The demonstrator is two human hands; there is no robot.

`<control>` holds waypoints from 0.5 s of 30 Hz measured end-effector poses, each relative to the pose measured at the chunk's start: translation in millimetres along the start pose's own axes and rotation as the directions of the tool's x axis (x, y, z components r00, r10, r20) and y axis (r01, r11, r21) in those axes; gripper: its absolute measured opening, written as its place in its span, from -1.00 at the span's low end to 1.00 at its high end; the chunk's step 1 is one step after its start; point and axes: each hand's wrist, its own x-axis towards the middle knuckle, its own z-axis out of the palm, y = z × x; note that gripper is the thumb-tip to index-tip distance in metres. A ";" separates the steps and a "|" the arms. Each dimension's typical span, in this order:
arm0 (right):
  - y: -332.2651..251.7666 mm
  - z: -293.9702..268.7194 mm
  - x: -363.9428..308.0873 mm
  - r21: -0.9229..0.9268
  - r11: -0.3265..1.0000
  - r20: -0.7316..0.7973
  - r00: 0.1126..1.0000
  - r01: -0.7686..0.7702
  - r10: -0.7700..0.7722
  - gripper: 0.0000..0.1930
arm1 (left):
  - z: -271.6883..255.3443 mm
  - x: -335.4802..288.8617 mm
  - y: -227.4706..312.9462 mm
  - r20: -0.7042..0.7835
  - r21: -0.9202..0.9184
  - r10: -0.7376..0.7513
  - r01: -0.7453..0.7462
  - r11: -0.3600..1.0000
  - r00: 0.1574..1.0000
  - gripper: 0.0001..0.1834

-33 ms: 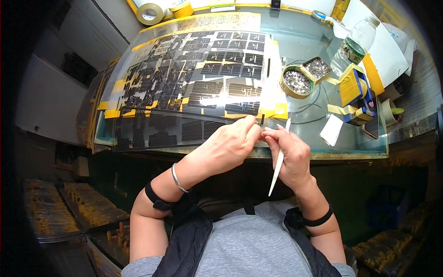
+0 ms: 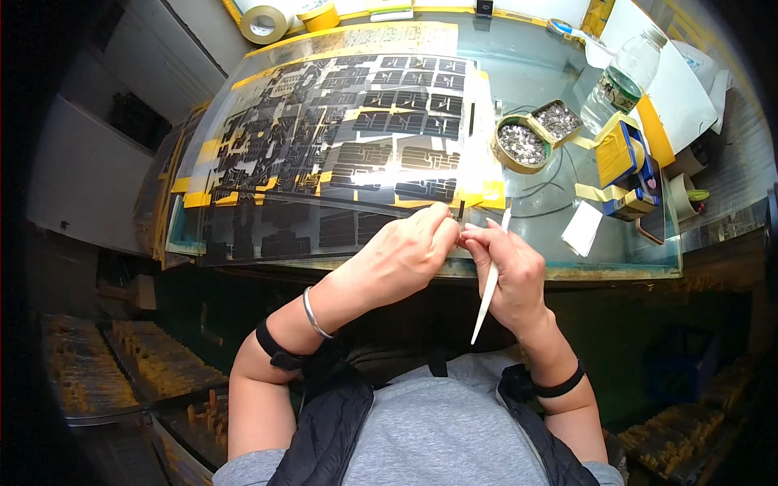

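My left hand (image 2: 417,245) is closed at the near edge of the glass-topped table, its fingertips pinched together. Whatever they pinch is hidden or too small to name. Right beside it, my right hand (image 2: 512,271) meets it fingertip to fingertip. A slim white stick (image 2: 487,302), pointed at its lower end like a pen or brush handle, is tucked in the right hand and slants down toward me. Left of and beyond the hands lies a large transparent film sheet (image 2: 381,162) with black printed shapes and yellow tape at its edges. My left hand covers part of its near right corner.
Two small containers of dark and silvery bits, one a round tin (image 2: 521,168), stand right of the film. Farther right are a plastic bottle (image 2: 628,81), a blue-and-yellow tape dispenser (image 2: 622,154) and a white paper slip (image 2: 582,228). Tape rolls (image 2: 265,25) sit at the far left.
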 end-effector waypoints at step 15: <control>-9.3 0.1 3.5 -0.004 1.000 0.043 0.999 -0.025 0.026 -0.80 | 12.2 -39.6 24.0 -0.264 0.094 -0.050 0.077 0.993 0.963 -0.67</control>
